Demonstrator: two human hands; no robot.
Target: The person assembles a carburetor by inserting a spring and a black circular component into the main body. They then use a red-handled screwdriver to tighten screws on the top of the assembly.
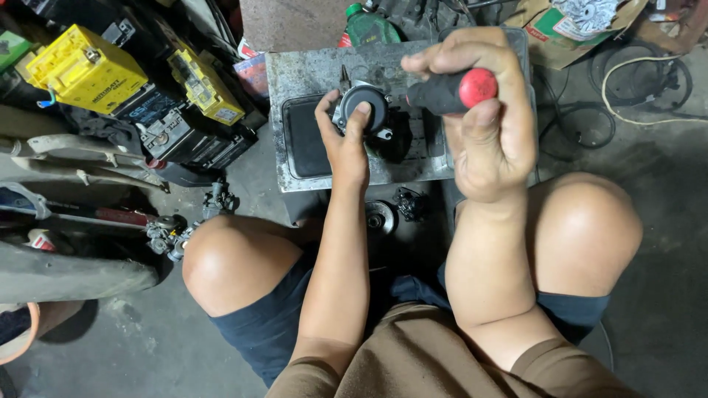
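My left hand grips a small round black and metal engine part that sits on a worn grey metal tray in front of my knees. My right hand is raised closer to the camera, closed around a screwdriver with a black handle and red end cap. The handle points right; its shaft runs toward the part and is hidden by my fingers. A black rectangular panel lies on the tray left of the part.
Yellow and black batteries are stacked at the upper left. Small metal parts lie on the floor between my knees. A green bottle stands behind the tray. Coiled cables lie at the upper right on the concrete floor.
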